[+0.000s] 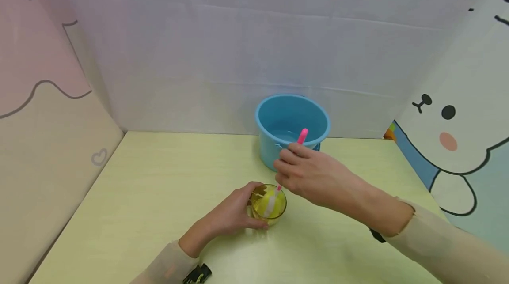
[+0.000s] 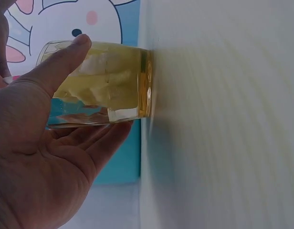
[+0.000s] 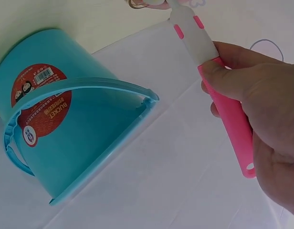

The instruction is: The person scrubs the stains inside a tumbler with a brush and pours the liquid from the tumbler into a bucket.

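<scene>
My left hand (image 1: 234, 214) grips a yellowish clear glass (image 2: 101, 78) from its left side, thumb on one side and fingers on the other. The glass stands upright with its base on the table. In my right hand (image 1: 312, 176) is a cup brush with a pink and white handle (image 3: 231, 125), held by the thumb and curled fingers. Its yellow and white sponge head (image 1: 265, 204) sits inside the glass. The handle leans up and to the right in the head view. In the right wrist view the sponge head is mostly out of frame.
A blue bucket (image 1: 267, 148) stands behind the hands at the back of the table (image 1: 171, 178), against the pale back wall (image 1: 191, 54). A red label (image 3: 56, 107) and a carrying handle show on it in the right wrist view. Cartoon-printed panels flank both sides.
</scene>
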A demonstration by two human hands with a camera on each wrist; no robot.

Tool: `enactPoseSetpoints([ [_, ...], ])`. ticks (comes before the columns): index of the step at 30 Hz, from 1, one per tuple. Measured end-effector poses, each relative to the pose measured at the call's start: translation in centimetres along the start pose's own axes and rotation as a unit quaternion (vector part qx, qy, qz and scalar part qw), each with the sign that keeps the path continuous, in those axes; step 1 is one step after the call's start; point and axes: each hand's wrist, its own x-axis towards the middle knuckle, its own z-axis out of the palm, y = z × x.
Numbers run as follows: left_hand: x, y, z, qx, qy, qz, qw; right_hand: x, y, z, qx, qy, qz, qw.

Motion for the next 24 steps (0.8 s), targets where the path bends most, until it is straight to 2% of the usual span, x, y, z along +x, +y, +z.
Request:
enactPoseSetpoints([
  [10, 0.16, 0.04, 0.04, -0.004, -0.001, -0.002, 1.0, 0.05, -0.12, 0.03, 0.004, 0.015, -0.002, 0.9999],
  [18, 0.11, 0.14, 0.11, -0.005, -0.001, 0.003, 1.0, 0.19, -0.4, 0.17, 0.011, 0.021, 0.012, 0.9997],
  [24, 0.09, -0.03, 0.16, -0.005, -0.002, 0.004, 1.0, 0.2, -0.42, 0.31, -0.005, 0.014, 0.017, 0.9997],
])
